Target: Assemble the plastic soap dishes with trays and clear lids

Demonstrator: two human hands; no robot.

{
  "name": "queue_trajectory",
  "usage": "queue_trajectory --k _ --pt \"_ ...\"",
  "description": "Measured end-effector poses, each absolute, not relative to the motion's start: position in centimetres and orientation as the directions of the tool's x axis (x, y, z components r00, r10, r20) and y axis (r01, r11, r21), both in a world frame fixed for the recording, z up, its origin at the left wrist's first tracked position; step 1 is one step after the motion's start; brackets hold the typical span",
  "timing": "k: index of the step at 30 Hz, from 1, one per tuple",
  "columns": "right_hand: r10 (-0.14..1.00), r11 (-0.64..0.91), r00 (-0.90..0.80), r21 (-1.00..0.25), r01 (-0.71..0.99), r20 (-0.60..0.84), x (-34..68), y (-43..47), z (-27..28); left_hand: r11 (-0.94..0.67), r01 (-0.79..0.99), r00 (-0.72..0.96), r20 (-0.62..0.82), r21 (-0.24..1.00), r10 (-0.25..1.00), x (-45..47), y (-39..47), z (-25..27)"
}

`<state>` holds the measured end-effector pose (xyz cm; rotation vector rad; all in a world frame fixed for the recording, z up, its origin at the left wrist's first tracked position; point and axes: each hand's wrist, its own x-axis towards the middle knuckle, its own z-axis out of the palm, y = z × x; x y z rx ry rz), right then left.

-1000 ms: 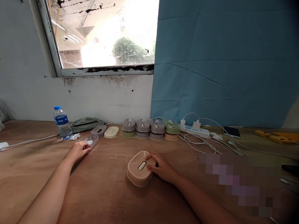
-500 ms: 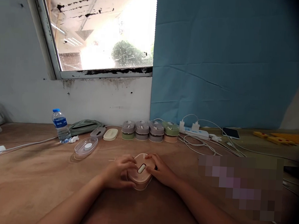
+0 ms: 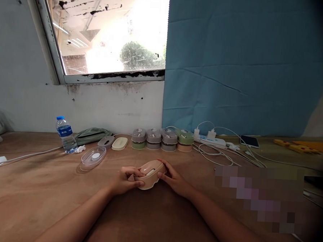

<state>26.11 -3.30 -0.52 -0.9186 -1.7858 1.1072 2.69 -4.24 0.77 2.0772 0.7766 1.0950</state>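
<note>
Between my two hands is a pink oval lunch box lid (image 3: 154, 174) with a rounded slot in its top. A pale insert shows in the slot. It is tilted, its front edge notched, and I cannot tell whether anything is under it. My left hand (image 3: 128, 179) grips the left end, thumb at the front edge and fingers on top. The right end is held by my right hand (image 3: 176, 181), thumb on the near side and fingers round the far side. Beyond my left hand lies a clear oval tray (image 3: 87, 159) with a white disc in it.
Several two-tier lunch boxes (image 3: 153, 138) line the wall. Left of them are a cream lid (image 3: 119, 143), a grey lid (image 3: 104, 142), a green pouch (image 3: 89, 136) and a water bottle (image 3: 66, 136). A power strip (image 3: 213, 142), loose cables and a phone (image 3: 249, 141) lie right.
The pink lid has turned and tilted, its left end lower. My left hand has shifted its thumb onto the front edge, and both hands have closed more firmly around it.
</note>
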Motion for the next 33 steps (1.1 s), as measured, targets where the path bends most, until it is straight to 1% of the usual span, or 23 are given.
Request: queue_trajectory --k 4,8,11,15,17,20,23,25,27,28,30,31,33 --pt "0.883 0.343 -0.375 -0.934 0.105 0.282 25.9 -3.1 -0.5 -0.502 0.109 0.407 0.422 0.858 0.810 2.8 -3.9 0.3" --pt "0.894 0.265 -0.383 -0.964 0.033 0.233 25.7 -2.9 -0.5 -0.423 0.007 0.370 0.390 0.906 0.843 2.7 -3.7 0.0" --pt "0.905 0.215 -0.363 -0.975 -0.062 0.222 25.6 -2.6 -0.8 -0.370 -0.019 0.357 0.352 0.929 0.865 2.7 -3.7 0.0" --pt "0.907 0.150 -0.353 -0.960 -0.238 0.229 25.7 -2.2 -1.4 -0.247 -0.056 0.306 0.252 0.967 0.918 2.5 -3.7 0.2" --pt "0.912 0.086 -0.361 -0.952 -0.294 0.194 25.9 -2.2 -1.4 -0.237 -0.075 0.245 0.249 0.969 0.937 2.4 -3.5 0.1" --pt "0.934 -0.022 -0.344 -0.942 -0.335 0.101 26.0 -2.3 -1.1 -0.313 -0.075 0.147 0.321 0.947 0.935 2.0 -3.2 0.3" --pt "0.953 -0.084 -0.301 -0.930 -0.357 0.029 25.9 -2.5 -0.7 -0.405 0.038 0.071 0.402 0.913 0.913 0.9 -2.5 1.3" --pt "0.957 -0.099 -0.289 -0.931 -0.352 0.008 25.8 -2.6 -0.6 -0.472 0.202 0.001 0.482 0.858 0.876 -0.6 -1.5 2.7" --pt "0.956 -0.102 -0.294 -0.935 -0.340 0.003 25.8 -2.7 -0.6 -0.494 0.417 -0.071 0.569 0.763 0.819 -2.9 0.1 4.4" --pt "0.955 -0.100 -0.297 -0.938 -0.333 0.004 25.7 -2.7 -0.7 -0.464 0.537 -0.095 0.597 0.704 0.796 -4.2 1.2 5.2" --pt "0.953 -0.095 -0.302 -0.943 -0.319 0.006 25.8 -2.7 -0.7 -0.328 0.730 -0.125 0.589 0.600 0.798 -6.9 3.4 6.4" --pt "0.954 -0.094 -0.301 -0.945 -0.313 0.005 25.8 -2.7 -0.8 -0.240 0.784 -0.147 0.547 0.572 0.824 -8.2 4.6 6.7" --pt "0.954 -0.093 -0.299 -0.949 -0.303 0.002 25.8 -2.6 -0.8 -0.165 0.807 -0.179 0.501 0.567 0.847 -10.4 6.6 6.8"
